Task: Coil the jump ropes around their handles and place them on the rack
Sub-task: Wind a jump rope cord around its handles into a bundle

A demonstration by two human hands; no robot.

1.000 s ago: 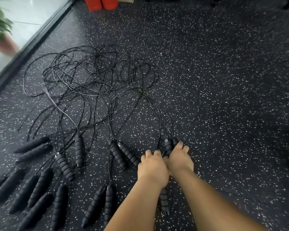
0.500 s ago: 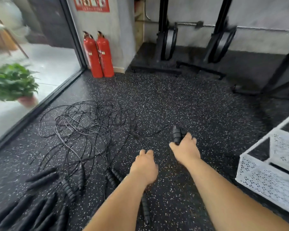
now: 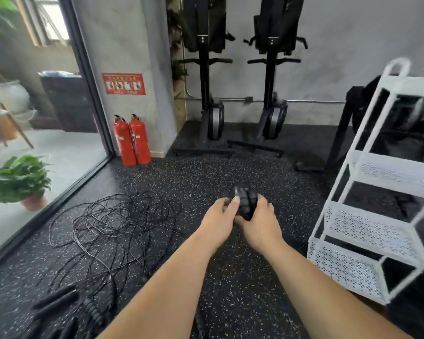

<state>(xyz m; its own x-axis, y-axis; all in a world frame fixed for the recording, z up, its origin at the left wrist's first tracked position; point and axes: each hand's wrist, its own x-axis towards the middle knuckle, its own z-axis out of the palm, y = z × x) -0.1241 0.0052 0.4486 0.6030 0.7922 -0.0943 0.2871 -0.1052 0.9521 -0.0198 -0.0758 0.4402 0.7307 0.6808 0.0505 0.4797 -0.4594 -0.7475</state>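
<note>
Both hands are raised in front of the body and grasp the 2 black ribbed handles (image 3: 245, 204) of what looks like 1 jump rope, pressed side by side. The left hand (image 3: 217, 222) curls round them from the left with its thumb laid across the top, and the right hand (image 3: 262, 227) wraps them from the right and below. Where this rope's own cord runs cannot be traced. The tangled cords (image 3: 113, 231) lie on the speckled floor (image 3: 230, 177) to the left, with more loose handles (image 3: 56, 299) blurred at the lower left. The white rack (image 3: 367, 231) stands near the hands on the right, its perforated shelves facing them. The step in hand seems to be the start of the coiling. To do it well, 1 hand should probably clamp the 2 handles parallel and level. The other would then draw the cord gently out of the heap, so it does not drag its neighbours, and lay it in snug, even turns, with the last loop tucked under so nothing springs loose on the shelf. As for writing, a red sign (image 3: 123, 83) on the grey pillar (image 3: 132, 45) shows a row of small pictures and pale lettering, too blurred to read. The 2 red fire extinguishers (image 3: 132, 140) carry pale labels, equally unreadable. No brand shows on the handles or the rack.
</note>
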